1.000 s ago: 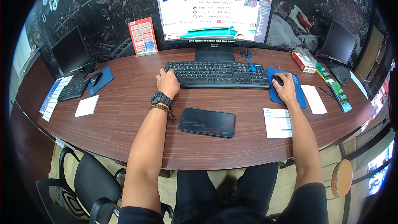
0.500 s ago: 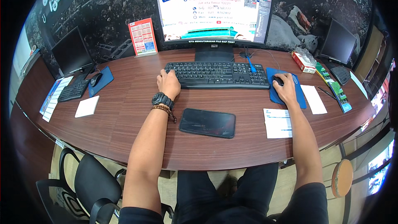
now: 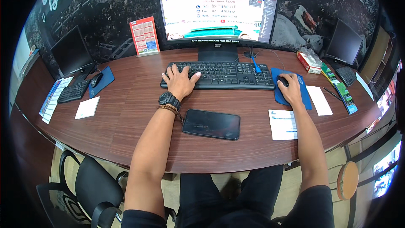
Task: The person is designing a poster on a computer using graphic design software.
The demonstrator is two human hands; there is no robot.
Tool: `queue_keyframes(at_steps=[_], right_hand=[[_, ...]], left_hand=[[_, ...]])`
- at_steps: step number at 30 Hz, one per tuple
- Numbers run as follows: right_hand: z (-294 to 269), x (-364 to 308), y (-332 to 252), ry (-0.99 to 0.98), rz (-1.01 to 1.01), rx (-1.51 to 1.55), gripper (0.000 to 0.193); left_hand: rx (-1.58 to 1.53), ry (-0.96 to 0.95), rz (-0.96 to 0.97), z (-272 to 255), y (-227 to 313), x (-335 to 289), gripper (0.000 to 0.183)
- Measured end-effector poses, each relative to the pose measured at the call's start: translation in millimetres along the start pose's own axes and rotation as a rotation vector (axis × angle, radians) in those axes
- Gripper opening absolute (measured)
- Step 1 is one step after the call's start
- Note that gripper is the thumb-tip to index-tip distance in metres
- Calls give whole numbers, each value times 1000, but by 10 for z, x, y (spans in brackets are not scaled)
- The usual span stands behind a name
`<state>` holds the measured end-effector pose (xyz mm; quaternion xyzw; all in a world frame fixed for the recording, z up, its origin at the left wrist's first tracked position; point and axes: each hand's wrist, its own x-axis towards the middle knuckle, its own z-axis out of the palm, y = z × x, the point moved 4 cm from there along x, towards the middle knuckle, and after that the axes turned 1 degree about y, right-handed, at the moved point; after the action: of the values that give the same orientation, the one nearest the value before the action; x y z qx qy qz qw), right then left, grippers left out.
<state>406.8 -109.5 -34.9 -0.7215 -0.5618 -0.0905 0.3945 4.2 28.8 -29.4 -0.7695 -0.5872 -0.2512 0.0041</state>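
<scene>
My left hand (image 3: 180, 83) rests with fingers spread over the left end of a black keyboard (image 3: 223, 77), its thumb out to the right. On that wrist are a dark watch and a beaded bracelet. Over to the right, my right hand (image 3: 292, 93) is curved around a black computer mouse (image 3: 283, 81), which sits on a blue mouse pad (image 3: 305, 97). Behind the keyboard a lit curved monitor (image 3: 217, 12) shows a colourful layout with a green-roofed building. A black smartphone (image 3: 211, 124) lies flat between my forearms.
Printed paper (image 3: 282, 131) lies beside my right forearm, with a white sheet (image 3: 319, 100) and a pen (image 3: 332, 93) farther right. A red-and-white box (image 3: 309, 63) and a red desk calendar (image 3: 144, 37) stand behind. At left are another monitor (image 3: 72, 52) and an office chair (image 3: 97, 183).
My left hand has opened out from a more curled pose, spreading its fingers over the keyboard's left keys and shifting slightly right. My right hand stays on the mouse.
</scene>
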Motion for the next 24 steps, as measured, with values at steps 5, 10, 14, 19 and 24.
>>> queue_keyframes(at_steps=[5, 10, 14, 19, 24], right_hand=[[16, 12, 26, -7, -2, -5, 36], [27, 4, 36, -7, -19, -11, 38], [3, -14, -22, -6, -14, -14, 39], [-52, -36, -98, 59, -47, -81, 37], [-140, 22, -462, 257, -386, -124, 30]], left_hand=[[62, 17, -58, -71, -99, -19, 74], [24, 22, -114, -112, -98, -39, 77], [40, -15, -133, -120, -133, -27, 82], [33, -19, -117, -102, -134, -6, 83], [15, 40, 133, -44, -145, 26, 66]])
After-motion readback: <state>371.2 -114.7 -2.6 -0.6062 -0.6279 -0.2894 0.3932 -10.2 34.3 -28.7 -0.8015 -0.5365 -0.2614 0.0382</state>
